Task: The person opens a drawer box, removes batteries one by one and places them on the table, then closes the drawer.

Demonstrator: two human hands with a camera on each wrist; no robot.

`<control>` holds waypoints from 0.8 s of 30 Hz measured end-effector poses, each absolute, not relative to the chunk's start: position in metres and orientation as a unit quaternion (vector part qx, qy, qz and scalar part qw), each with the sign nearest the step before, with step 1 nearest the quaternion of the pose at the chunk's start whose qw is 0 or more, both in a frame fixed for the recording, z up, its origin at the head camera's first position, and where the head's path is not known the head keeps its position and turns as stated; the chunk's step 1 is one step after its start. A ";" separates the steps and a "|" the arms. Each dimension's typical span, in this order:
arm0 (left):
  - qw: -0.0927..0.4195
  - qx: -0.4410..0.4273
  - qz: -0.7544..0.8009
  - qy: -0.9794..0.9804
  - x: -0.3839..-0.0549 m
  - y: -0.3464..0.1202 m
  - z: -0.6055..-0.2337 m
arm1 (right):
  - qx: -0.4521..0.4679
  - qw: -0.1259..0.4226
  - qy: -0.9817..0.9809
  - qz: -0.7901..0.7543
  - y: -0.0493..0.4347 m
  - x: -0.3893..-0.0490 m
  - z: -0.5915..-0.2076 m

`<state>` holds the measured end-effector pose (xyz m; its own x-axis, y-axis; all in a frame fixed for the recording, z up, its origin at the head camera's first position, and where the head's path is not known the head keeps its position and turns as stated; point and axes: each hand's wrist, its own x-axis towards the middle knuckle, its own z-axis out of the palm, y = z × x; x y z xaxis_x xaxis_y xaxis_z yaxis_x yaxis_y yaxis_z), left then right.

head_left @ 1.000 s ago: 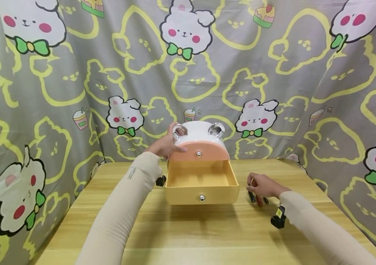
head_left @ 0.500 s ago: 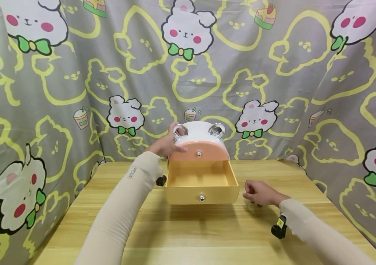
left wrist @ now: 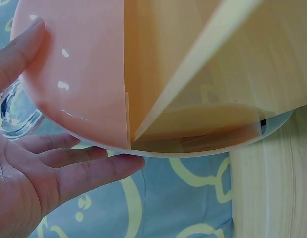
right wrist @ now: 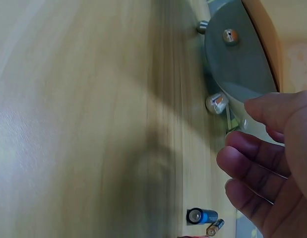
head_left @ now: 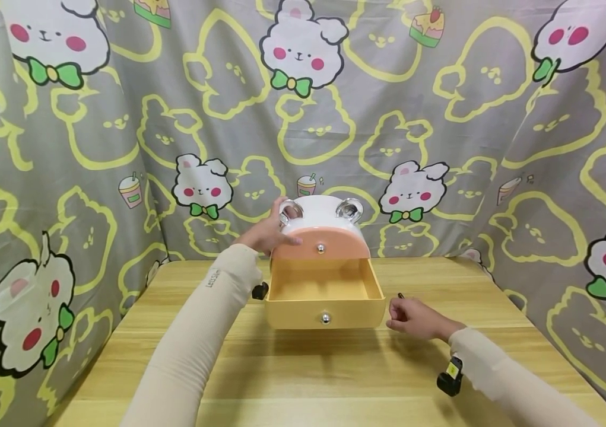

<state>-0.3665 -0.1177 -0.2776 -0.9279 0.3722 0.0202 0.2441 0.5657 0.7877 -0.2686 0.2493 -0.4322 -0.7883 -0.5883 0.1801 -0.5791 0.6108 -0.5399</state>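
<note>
In the head view my left hand (head_left: pixel 270 233) grips the left side of a small animal-eared drawer box (head_left: pixel 320 212). Its thumb rests on the peach front (left wrist: pixel 76 59), and its other fingers lie along the outer wall in the left wrist view. The yellow drawer (head_left: pixel 326 313) is pulled out, with its inside bare. My right hand (head_left: pixel 419 318) is just right of that drawer with curled fingers. A dark tip above them looks like the end of a battery (head_left: pixel 400 295); the rest is hidden. The right wrist view shows a blue battery (right wrist: pixel 205 216) and a smaller battery (right wrist: pixel 215 227) on the table.
The box stands on silver ball feet (right wrist: pixel 216 103) on the wooden table (head_left: pixel 303 379). A patterned curtain (head_left: pixel 313 136) closes off the back and sides. Something red shows at the right wrist view's bottom edge. Black wrist devices (head_left: pixel 449 376) hang below the sleeves.
My right hand has moved a little left and nearer, to beside the drawer's front corner. It now covers the batteries in the head view. My left hand and the box have stayed in place.
</note>
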 end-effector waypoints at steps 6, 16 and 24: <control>0.064 0.182 0.422 0.886 -0.367 -0.118 -0.278 | -0.334 0.017 0.890 -0.309 0.243 -0.262 -0.435; 0.051 0.200 0.418 0.885 -0.370 -0.118 -0.280 | -0.329 0.042 0.894 -0.302 0.236 -0.257 -0.440; 0.044 0.202 0.405 0.891 -0.371 -0.118 -0.280 | -0.336 0.045 0.893 -0.295 0.231 -0.252 -0.440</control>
<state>-0.3713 -0.1184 -0.2797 -0.9142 0.3960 0.0856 0.3249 0.5905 0.7387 -0.2523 0.2315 -0.4395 -0.7702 -0.6268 0.1176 -0.5738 0.6006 -0.5569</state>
